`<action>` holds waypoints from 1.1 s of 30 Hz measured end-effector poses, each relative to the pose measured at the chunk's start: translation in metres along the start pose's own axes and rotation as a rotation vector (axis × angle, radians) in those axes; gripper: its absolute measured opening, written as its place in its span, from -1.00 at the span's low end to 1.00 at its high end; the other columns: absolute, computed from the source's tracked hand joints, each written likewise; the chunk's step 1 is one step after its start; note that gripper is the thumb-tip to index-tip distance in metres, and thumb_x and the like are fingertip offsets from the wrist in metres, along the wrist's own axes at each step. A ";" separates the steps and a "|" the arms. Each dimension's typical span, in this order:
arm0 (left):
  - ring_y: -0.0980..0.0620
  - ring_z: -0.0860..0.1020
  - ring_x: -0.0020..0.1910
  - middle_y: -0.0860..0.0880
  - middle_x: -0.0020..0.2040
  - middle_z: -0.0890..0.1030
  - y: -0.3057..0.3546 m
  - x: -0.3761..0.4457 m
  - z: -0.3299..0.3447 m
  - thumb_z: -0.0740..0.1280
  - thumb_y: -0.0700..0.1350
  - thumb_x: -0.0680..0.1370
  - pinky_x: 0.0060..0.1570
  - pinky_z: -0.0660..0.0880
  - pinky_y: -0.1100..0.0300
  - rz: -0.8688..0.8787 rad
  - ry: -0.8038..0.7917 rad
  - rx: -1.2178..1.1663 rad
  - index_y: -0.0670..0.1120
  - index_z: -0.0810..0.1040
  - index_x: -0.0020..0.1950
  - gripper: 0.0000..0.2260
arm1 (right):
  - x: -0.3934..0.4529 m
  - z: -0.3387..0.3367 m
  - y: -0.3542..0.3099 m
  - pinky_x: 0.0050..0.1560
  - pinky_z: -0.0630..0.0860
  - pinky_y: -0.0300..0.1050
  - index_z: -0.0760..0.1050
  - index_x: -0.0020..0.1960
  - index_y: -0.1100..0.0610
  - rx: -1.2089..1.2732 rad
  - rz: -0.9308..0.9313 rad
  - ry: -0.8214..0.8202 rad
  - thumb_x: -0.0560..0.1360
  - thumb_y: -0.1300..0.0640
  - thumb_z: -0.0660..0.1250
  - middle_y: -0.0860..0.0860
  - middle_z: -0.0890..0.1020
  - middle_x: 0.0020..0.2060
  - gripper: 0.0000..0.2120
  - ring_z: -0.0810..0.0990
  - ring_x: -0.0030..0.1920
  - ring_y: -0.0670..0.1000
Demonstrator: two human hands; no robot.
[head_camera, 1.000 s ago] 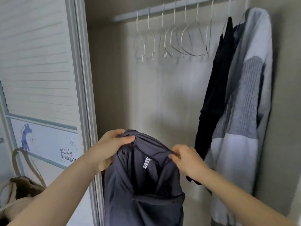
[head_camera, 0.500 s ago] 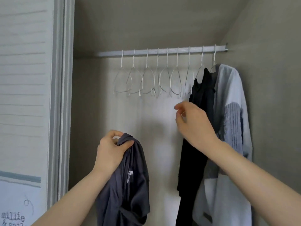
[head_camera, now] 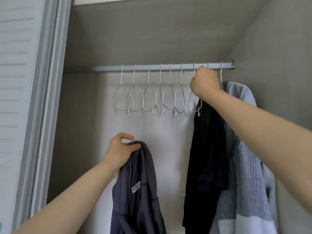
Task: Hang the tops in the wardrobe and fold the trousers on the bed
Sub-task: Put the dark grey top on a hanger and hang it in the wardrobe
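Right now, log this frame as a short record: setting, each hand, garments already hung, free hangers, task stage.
setting: open wardrobe, rail across the top
left hand: left hand holds a dark grey top bunched by its neck, below the rail
right hand: right hand raised to the rail, grip closed at the neck of a white wire hanger beside the hung clothes
already hung: black garment; pale blue-grey striped top, at the right end
free hangers: a row of empty wire hangers
stage: grey top not yet on a hanger
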State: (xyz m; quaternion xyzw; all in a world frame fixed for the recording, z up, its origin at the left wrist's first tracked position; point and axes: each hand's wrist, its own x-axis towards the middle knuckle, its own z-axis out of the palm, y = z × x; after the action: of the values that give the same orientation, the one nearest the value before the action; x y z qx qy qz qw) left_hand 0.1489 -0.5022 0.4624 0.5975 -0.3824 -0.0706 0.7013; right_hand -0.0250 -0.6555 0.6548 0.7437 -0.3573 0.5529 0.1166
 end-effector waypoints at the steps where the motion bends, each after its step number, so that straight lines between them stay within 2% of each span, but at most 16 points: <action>1: -0.08 0.57 -0.28 -0.24 -0.08 0.65 0.002 0.004 0.001 0.44 -0.27 0.50 -0.26 0.53 0.14 0.010 0.004 0.004 -0.09 0.49 0.07 -0.78 | 0.009 0.003 0.001 -0.03 0.43 -0.01 0.37 0.18 0.32 0.041 0.069 -0.038 0.54 0.26 0.18 0.26 0.51 0.14 -0.76 0.47 0.16 0.26; 4: -0.10 0.60 -0.27 -0.23 -0.04 0.66 0.008 0.016 0.005 0.44 -0.26 0.51 -0.22 0.56 0.10 0.048 0.013 0.010 -0.07 0.47 0.12 -0.75 | 0.030 0.011 0.005 -0.13 0.42 -0.07 0.38 0.05 0.26 0.149 0.193 -0.171 0.54 0.28 0.17 0.18 0.52 0.03 -0.89 0.51 -0.04 0.18; 6: -0.07 0.61 -0.28 -0.19 -0.07 0.67 0.010 0.022 0.008 0.44 -0.24 0.51 -0.21 0.55 0.11 0.085 0.007 0.042 -0.05 0.49 0.10 -0.77 | 0.037 0.018 0.007 -0.12 0.44 -0.08 0.36 0.05 0.26 0.173 0.217 -0.253 0.56 0.26 0.15 0.16 0.46 -0.04 -0.90 0.50 -0.06 0.16; 8: -0.02 0.59 -0.31 -0.19 -0.10 0.68 0.011 0.027 0.009 0.44 -0.23 0.51 -0.25 0.52 0.16 0.136 0.004 0.101 -0.04 0.51 0.06 -0.80 | 0.042 0.028 0.010 -0.08 0.48 -0.05 0.33 0.04 0.27 0.190 0.261 -0.353 0.58 0.24 0.12 0.18 0.47 -0.04 -0.90 0.50 -0.06 0.15; 11: 0.05 0.58 -0.36 -0.19 -0.12 0.68 0.008 0.032 0.010 0.44 -0.24 0.51 -0.33 0.49 0.28 0.170 0.009 0.137 -0.06 0.53 0.02 -0.84 | 0.044 0.042 0.016 -0.23 0.43 -0.11 0.33 -0.02 0.24 0.360 0.367 -0.459 0.59 0.26 0.08 0.13 0.54 -0.11 -0.93 0.45 -0.23 0.05; 13: 0.06 0.58 -0.37 -0.20 -0.13 0.68 0.005 0.033 0.010 0.43 -0.25 0.51 -0.34 0.49 0.30 0.165 -0.001 0.138 -0.07 0.54 0.01 -0.85 | 0.047 0.050 0.021 -0.20 0.40 -0.09 0.34 -0.15 0.22 0.427 0.413 -0.442 0.56 0.30 0.07 0.13 0.47 -0.19 -0.85 0.37 -0.31 0.04; 15: 0.03 0.58 -0.33 -0.20 -0.12 0.68 0.001 0.032 0.010 0.42 -0.25 0.52 -0.25 0.50 0.21 0.163 -0.024 0.153 -0.06 0.54 0.01 -0.85 | 0.048 0.055 0.025 -0.13 0.45 -0.04 0.36 -0.19 0.22 0.497 0.421 -0.379 0.56 0.30 0.07 0.15 0.43 -0.14 -0.82 0.38 -0.23 0.07; 17: 0.01 0.59 -0.30 -0.19 -0.12 0.69 -0.003 0.029 0.011 0.42 -0.24 0.52 -0.21 0.51 0.17 0.160 -0.047 0.165 -0.05 0.54 0.01 -0.86 | 0.049 0.058 0.025 0.01 0.51 -0.01 0.46 0.09 0.25 0.547 0.395 -0.266 0.57 0.29 0.10 0.16 0.46 0.01 -0.81 0.43 -0.07 0.09; 18: 0.01 0.59 -0.30 -0.19 -0.12 0.69 -0.004 0.029 0.011 0.42 -0.24 0.53 -0.21 0.51 0.17 0.160 -0.051 0.168 -0.05 0.54 0.01 -0.86 | 0.049 0.059 0.024 -0.06 0.53 -0.01 0.43 0.22 0.28 0.534 0.396 -0.207 0.57 0.31 0.12 0.18 0.50 0.10 -0.74 0.48 -0.02 0.12; 20: 0.00 0.58 -0.30 -0.20 -0.11 0.68 -0.007 0.027 0.010 0.42 -0.24 0.52 -0.20 0.51 0.16 0.159 -0.054 0.174 -0.05 0.54 0.00 -0.87 | 0.047 0.061 0.024 -0.24 0.48 -0.06 0.35 0.30 0.33 0.486 0.431 -0.122 0.56 0.33 0.15 0.23 0.53 0.19 -0.69 0.56 0.05 0.19; 21: -0.01 0.58 -0.29 -0.21 -0.11 0.68 -0.007 0.026 0.009 0.42 -0.24 0.52 -0.19 0.50 0.14 0.159 -0.057 0.177 -0.05 0.54 -0.01 -0.87 | 0.043 0.060 0.023 -0.23 0.46 -0.07 0.32 0.32 0.34 0.476 0.429 -0.095 0.57 0.32 0.15 0.24 0.51 0.20 -0.67 0.56 0.06 0.19; 24: -0.01 0.57 -0.28 -0.21 -0.12 0.68 -0.010 0.022 0.004 0.43 -0.26 0.51 -0.15 0.50 0.13 0.171 -0.059 0.195 -0.07 0.57 -0.06 -0.89 | 0.021 0.052 0.018 -0.17 0.44 -0.07 0.38 0.26 0.29 0.431 0.389 -0.028 0.57 0.22 0.13 0.18 0.55 0.12 -0.71 0.53 -0.06 0.14; 26: 0.02 0.56 -0.31 -0.23 -0.12 0.68 -0.011 0.020 0.002 0.43 -0.28 0.50 -0.19 0.48 0.18 0.176 -0.050 0.191 -0.10 0.58 -0.08 -0.90 | -0.007 0.042 0.014 -0.15 0.47 -0.04 0.37 0.24 0.26 0.382 0.347 0.016 0.56 0.20 0.13 0.11 0.57 0.04 -0.72 0.54 -0.06 0.14; 28: 0.05 0.54 -0.35 -0.25 -0.12 0.68 -0.015 0.015 0.001 0.43 -0.30 0.49 -0.28 0.48 0.28 0.161 -0.048 0.189 -0.13 0.59 -0.07 -0.90 | -0.043 0.030 0.010 -0.14 0.43 -0.03 0.31 0.27 0.23 0.389 0.326 0.023 0.55 0.24 0.12 0.08 0.53 0.00 -0.70 0.52 -0.07 0.13; 31: 0.03 0.53 -0.35 -0.25 -0.12 0.67 -0.025 0.005 -0.001 0.43 -0.32 0.49 -0.37 0.48 0.39 0.131 -0.046 0.187 -0.16 0.59 -0.05 -0.90 | -0.108 0.022 0.010 -0.13 0.38 -0.05 0.32 0.20 0.19 0.425 0.311 0.002 0.52 0.30 0.11 0.06 0.52 -0.01 -0.74 0.51 -0.05 0.15; 33: 0.01 0.53 -0.32 -0.23 -0.12 0.65 -0.033 -0.005 -0.002 0.43 -0.32 0.49 -0.35 0.48 0.37 0.110 -0.043 0.183 -0.17 0.59 -0.04 -0.89 | -0.155 0.022 0.015 -0.11 0.41 -0.02 0.33 0.19 0.17 0.476 0.318 0.005 0.51 0.33 0.07 0.06 0.53 -0.04 -0.73 0.52 -0.06 0.16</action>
State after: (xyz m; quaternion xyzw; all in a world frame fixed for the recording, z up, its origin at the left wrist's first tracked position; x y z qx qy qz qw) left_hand 0.1586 -0.5067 0.4311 0.6355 -0.4345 -0.0095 0.6382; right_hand -0.0388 -0.6162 0.5030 0.6833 -0.3292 0.6345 -0.1486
